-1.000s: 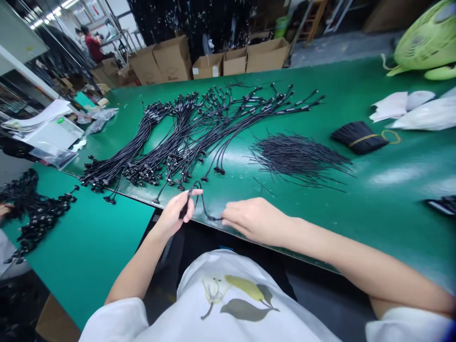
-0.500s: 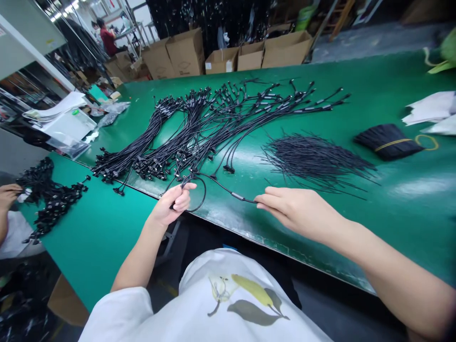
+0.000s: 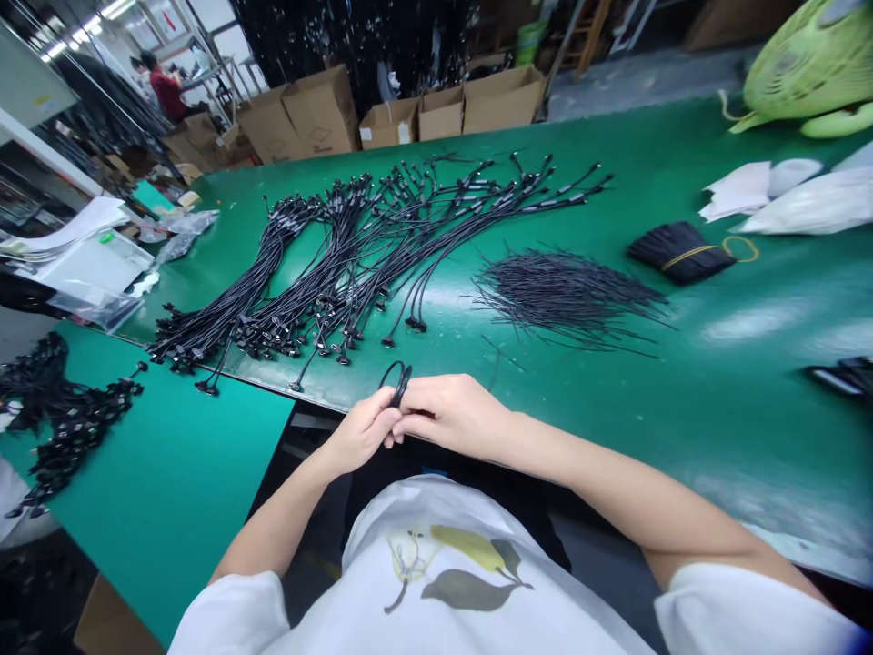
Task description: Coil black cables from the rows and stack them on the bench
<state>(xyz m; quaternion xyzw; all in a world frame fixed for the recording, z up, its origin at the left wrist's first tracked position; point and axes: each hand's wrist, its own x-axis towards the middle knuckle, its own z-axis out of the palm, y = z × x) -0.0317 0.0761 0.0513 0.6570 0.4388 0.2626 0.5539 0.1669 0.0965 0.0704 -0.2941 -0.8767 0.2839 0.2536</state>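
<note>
A black cable [image 3: 402, 387] is wound into a small coil that stands up between my two hands at the table's front edge. My left hand [image 3: 365, 428] pinches the coil from the left side. My right hand [image 3: 454, 414] lies against it from the right, fingers curled and meeting those of the left; its grip on the cable is partly hidden. Beyond them, bundles of black cables [image 3: 286, 291] with small connectors spread over the green table [image 3: 579, 409]. A loose pile of thin black ties [image 3: 566, 296] lies ahead of my right hand.
A banded bundle of black ties [image 3: 682, 253] lies farther right, near white paper [image 3: 740, 191] and a green fan [image 3: 811, 68]. Cardboard boxes [image 3: 505, 95] line the far side. At left, more black cables [image 3: 75, 428] lie on a lower green table [image 3: 197, 473].
My right hand has come in from the right to meet my left. The cable's stretched free end is now gathered into the coil. The view has shifted toward the right.
</note>
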